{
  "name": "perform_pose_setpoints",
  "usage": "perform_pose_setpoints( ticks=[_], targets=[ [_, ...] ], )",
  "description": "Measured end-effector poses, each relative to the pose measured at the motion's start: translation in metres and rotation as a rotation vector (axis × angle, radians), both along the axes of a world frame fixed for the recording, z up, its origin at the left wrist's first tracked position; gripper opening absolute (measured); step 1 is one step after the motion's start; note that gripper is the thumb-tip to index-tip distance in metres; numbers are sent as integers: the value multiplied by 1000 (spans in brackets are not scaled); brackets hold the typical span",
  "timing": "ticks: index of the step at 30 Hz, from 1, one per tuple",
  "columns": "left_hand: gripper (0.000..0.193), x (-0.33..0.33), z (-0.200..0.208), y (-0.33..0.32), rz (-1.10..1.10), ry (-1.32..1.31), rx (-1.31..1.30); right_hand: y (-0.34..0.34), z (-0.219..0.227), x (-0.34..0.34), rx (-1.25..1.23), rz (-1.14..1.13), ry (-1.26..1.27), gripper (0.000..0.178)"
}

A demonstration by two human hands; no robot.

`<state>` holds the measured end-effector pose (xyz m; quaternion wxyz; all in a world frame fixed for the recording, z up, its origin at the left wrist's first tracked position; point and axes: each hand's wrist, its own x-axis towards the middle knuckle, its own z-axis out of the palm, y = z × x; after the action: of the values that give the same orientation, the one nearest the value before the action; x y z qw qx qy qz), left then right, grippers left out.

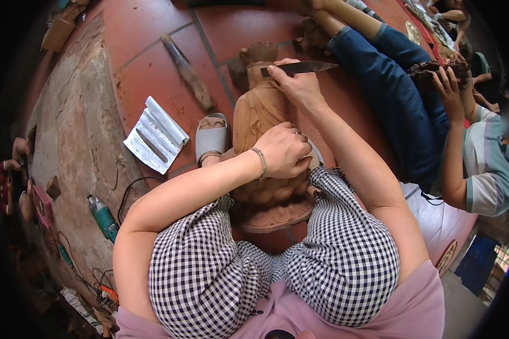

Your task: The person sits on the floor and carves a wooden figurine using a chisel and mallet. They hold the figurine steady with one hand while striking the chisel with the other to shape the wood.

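A brown carved wooden statue [260, 107] lies between my knees, its folded-robe carving facing up and its narrow end pointing away from me. The rounded, petal-like base [271, 217] is nearest my body. My right hand [302, 90] is closed on a dark pointed knife [308, 68], held crosswise beside the statue's far end, with the tip toward the right. The thumb presses along the blade; some fingers are hidden behind it. Against the statue's lower part rests my left hand [283, 151], fingers curled in. Whatever may be inside them is hidden.
On the red tiles lie a long wooden mallet-like piece [186, 73] and a printed sheet [155, 138] with a thin blade on it. A green power tool [102, 217] with a cord is at left. Another person's jeans-clad legs [373, 96] stretch along the right.
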<state>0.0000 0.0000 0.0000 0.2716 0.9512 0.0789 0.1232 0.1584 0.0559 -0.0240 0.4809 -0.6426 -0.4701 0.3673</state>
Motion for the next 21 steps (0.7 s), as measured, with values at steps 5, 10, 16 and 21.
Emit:
perform_pose_setpoints(
  ticks=[5, 10, 16, 21],
  targets=[
    [20, 7, 0, -8, -3, -29, -34, -9, 9, 19, -119, 51, 401, 17],
    [20, 3, -1, -3, 13, -27, -11, -5, 14, -15, 25, -63, -130, 21],
    [20, 1, 0, 1, -4, 2, -1, 3, 12, 2, -153, -35, 270, 17],
    [19, -3, -1, 2, -11, -39, -16, -7, 10, -7, -82, -184, 600, 16]
  ],
)
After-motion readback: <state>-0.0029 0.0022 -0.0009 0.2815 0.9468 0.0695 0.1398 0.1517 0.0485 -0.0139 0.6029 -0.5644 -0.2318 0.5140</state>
